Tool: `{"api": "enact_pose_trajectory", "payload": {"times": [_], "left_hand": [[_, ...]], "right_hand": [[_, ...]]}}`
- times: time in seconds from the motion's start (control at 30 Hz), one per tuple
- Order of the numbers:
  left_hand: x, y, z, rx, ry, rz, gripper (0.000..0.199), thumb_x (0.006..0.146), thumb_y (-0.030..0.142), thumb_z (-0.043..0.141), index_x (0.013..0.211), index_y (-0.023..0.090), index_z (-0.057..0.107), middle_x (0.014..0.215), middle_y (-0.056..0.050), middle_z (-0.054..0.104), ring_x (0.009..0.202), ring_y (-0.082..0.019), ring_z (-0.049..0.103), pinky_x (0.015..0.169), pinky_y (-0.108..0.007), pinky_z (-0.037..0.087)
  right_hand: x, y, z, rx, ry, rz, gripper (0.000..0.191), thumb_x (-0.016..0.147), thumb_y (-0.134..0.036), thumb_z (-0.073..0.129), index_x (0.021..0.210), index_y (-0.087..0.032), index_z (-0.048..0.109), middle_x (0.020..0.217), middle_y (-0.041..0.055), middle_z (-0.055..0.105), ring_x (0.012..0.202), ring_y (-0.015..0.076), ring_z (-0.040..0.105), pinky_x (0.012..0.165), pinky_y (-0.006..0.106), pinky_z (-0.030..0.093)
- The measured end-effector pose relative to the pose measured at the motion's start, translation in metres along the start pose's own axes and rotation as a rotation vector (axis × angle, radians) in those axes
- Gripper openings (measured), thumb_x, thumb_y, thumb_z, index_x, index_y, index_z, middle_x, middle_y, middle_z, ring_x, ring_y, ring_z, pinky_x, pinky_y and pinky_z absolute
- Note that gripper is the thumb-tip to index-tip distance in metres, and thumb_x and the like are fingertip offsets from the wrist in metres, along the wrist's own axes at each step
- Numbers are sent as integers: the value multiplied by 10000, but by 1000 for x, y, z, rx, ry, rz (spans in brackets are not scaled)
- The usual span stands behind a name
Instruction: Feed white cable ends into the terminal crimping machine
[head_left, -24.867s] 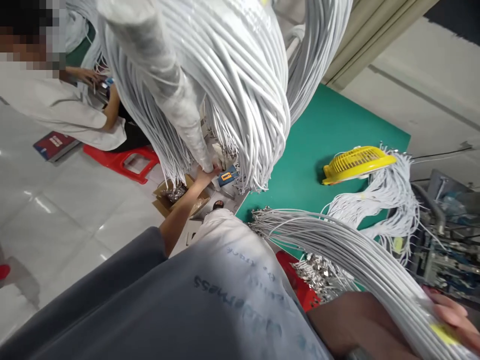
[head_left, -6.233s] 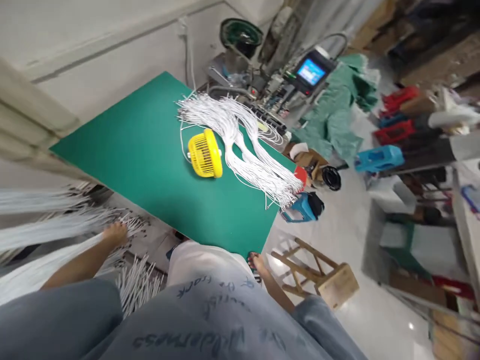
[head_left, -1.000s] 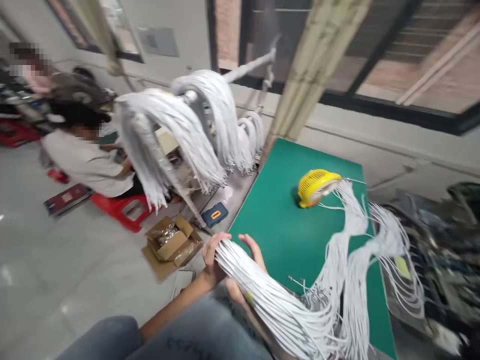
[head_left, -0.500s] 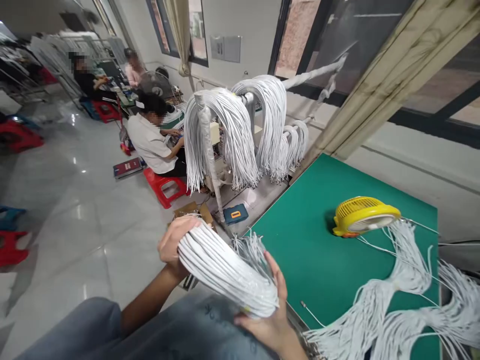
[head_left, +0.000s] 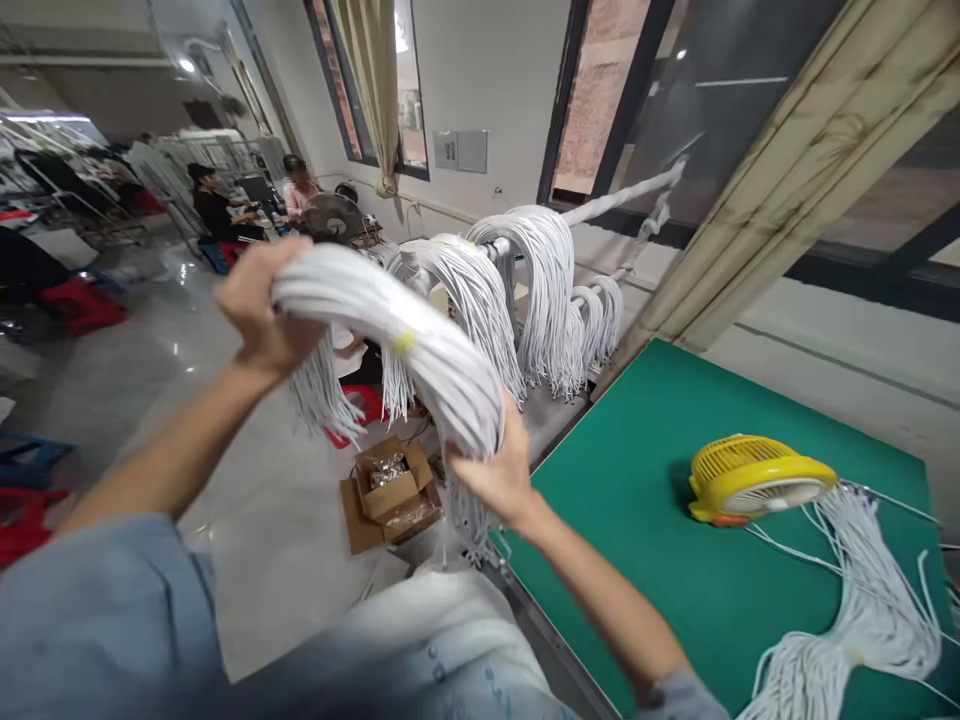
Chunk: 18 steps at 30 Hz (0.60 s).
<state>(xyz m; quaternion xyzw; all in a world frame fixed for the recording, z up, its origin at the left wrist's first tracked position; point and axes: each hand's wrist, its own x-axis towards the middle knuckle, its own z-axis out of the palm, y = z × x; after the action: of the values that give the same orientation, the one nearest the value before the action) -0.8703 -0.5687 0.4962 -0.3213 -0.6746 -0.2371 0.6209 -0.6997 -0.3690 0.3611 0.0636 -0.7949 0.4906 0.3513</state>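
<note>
My left fingers [head_left: 274, 262] wrap the white cable bundle [head_left: 450, 372], tips hidden; right fingers [head_left: 514, 437] clamp it lower, partly covered. Bundle's midair, blurry, blocking some hanging cables [head_left: 546, 290]. Green desk [head_left: 615, 520] cut off at bottom.

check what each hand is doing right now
Left hand: closed, holding a thick, bent bundle of white cables.
Right hand: closed, holding the same bundle.

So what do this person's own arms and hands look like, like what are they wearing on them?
The left hand and right hand are bare: no glove, watch or bracelet shows. The left sleeve is loose, plain blue-grey and ends near the elbow. Only the edge of the right sleeve shows, in similar blue-grey.
</note>
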Motion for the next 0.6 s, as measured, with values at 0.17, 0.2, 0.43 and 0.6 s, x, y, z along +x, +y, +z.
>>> {"api": "enact_pose_trajectory", "payload": {"times": [0.17,0.2,0.43,0.6], "left_hand": [[109,-58,82,-43,-211,-151,406,820,422,602,1041,82,585,944,-53,637,840,-116,539,856,-311,415],[121,-68,100,-80,-222,-174,414,816,430,617,1065,102,569,988,-42,626,875,-107,516,880,-295,401],[108,-113,197,-281,-684,-304,508,746,368,659,1164,115,520,1188,25,599,987,-67,476,931,-253,403],[37,-138,208,-462,-1240,-439,252,703,245,635,837,31,634,727,15,700,667,-75,585,727,-221,495]], "right_hand": [[164,-15,-39,-216,-50,-181,886,663,-385,692,1402,-203,240,1304,133,514,1164,334,514,932,538,463],[190,-12,-41,-251,-57,-208,875,674,-421,685,1396,-201,241,1322,139,498,1187,349,491,946,556,439],[263,62,-26,-336,-158,-163,910,676,-602,644,1380,-153,284,1317,184,504,1173,373,499,962,563,418],[220,124,-22,-357,-174,-25,852,794,-627,496,1449,-185,176,1481,163,312,1351,315,326,1067,542,319]]}}
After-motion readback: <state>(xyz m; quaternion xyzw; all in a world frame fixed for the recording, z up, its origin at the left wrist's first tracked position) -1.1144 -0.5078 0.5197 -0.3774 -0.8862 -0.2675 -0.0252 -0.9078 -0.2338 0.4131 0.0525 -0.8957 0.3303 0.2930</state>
